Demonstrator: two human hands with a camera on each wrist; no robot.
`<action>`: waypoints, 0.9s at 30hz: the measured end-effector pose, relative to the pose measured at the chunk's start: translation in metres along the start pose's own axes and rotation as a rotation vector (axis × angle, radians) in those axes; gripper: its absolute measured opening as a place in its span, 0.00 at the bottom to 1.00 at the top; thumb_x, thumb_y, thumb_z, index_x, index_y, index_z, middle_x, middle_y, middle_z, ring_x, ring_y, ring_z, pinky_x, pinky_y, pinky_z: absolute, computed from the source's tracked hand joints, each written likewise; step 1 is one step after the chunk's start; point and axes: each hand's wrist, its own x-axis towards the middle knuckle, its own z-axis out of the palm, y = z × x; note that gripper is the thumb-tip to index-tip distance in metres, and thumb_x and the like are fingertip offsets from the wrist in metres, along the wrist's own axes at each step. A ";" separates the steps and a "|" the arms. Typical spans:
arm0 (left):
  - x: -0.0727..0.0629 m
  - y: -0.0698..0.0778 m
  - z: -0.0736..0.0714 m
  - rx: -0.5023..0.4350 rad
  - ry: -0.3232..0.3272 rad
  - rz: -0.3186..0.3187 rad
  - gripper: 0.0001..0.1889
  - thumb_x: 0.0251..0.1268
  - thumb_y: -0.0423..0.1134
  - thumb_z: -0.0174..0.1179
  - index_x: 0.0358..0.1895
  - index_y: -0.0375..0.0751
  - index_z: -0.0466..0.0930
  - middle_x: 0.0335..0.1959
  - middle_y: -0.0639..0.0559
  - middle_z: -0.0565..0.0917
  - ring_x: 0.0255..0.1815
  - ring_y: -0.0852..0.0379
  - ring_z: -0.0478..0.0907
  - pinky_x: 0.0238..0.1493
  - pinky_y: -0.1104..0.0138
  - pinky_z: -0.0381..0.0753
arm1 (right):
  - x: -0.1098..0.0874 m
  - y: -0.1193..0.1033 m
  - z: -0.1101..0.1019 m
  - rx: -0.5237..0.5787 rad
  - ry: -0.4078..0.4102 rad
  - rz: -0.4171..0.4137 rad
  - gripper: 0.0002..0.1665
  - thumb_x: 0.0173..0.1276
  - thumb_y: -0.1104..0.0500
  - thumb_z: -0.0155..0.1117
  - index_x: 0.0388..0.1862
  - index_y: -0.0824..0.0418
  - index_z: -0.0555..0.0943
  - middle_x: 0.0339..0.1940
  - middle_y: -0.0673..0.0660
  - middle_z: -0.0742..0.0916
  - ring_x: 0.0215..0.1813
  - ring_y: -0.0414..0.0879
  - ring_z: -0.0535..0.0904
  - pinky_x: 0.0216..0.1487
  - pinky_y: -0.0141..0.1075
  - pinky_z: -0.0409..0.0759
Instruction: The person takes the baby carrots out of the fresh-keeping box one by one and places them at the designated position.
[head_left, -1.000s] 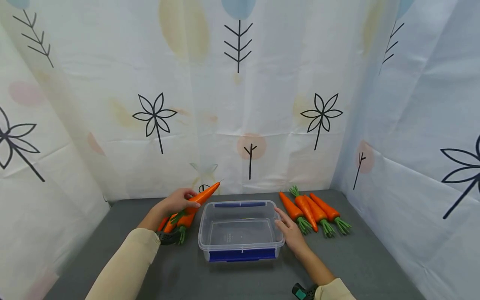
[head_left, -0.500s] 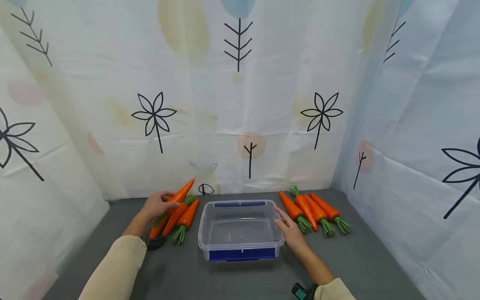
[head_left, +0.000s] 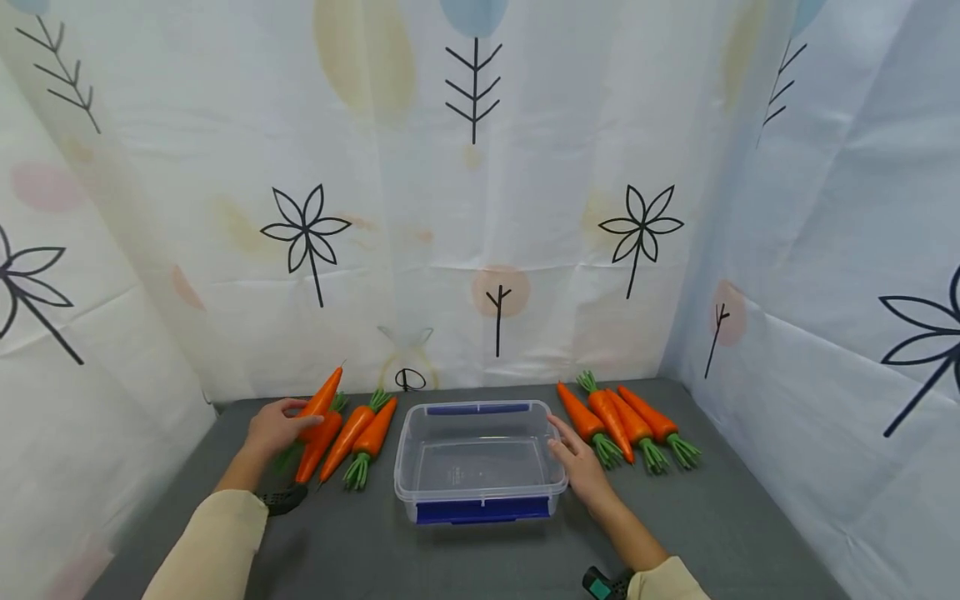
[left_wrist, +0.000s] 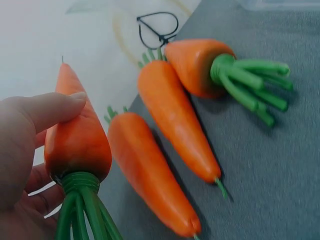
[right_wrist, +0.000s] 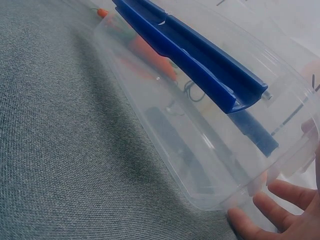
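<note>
My left hand (head_left: 272,432) pinches an orange carrot (left_wrist: 77,142) between thumb and fingers. Its tip points up and away, and its green stalks hang toward the wrist in the left wrist view. Just right of that hand lie three more carrots: one (head_left: 319,446) closest, one in the middle (head_left: 349,435), and one with its stalks toward me (head_left: 377,429). A clear plastic box (head_left: 403,471) with blue latches (head_left: 483,510) stands lidless in the centre. My right hand (head_left: 587,473) rests on the box's right side, its extended fingers (right_wrist: 272,210) touching the outer wall.
Several carrots (head_left: 637,425) lie in a group on the right, beyond my right hand. The grey tabletop (head_left: 420,567) runs back to a white patterned curtain (head_left: 480,208), which also hangs along both sides.
My left hand has moved left and lower with its carrot, away from the box and past the other left carrots, uncovering them. The right hand and box have stayed put.
</note>
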 end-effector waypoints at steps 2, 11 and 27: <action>-0.002 -0.007 -0.002 0.008 0.007 -0.019 0.36 0.64 0.55 0.62 0.62 0.27 0.70 0.56 0.23 0.74 0.50 0.30 0.73 0.45 0.45 0.76 | 0.001 0.000 0.000 0.001 -0.001 -0.007 0.27 0.76 0.52 0.53 0.73 0.48 0.68 0.58 0.62 0.80 0.54 0.55 0.78 0.56 0.60 0.70; -0.007 -0.035 -0.001 -0.012 -0.010 -0.121 0.40 0.64 0.60 0.60 0.64 0.24 0.67 0.61 0.20 0.65 0.57 0.26 0.66 0.53 0.40 0.70 | -0.001 -0.001 0.001 -0.007 0.008 -0.010 0.28 0.75 0.52 0.53 0.73 0.49 0.68 0.57 0.63 0.80 0.54 0.56 0.78 0.56 0.60 0.71; -0.007 -0.067 0.008 -0.045 -0.090 -0.195 0.45 0.57 0.64 0.63 0.59 0.21 0.70 0.58 0.20 0.67 0.56 0.27 0.66 0.55 0.40 0.67 | -0.006 -0.012 0.000 0.017 -0.017 -0.012 0.28 0.76 0.54 0.53 0.74 0.56 0.66 0.60 0.69 0.78 0.54 0.61 0.78 0.57 0.63 0.69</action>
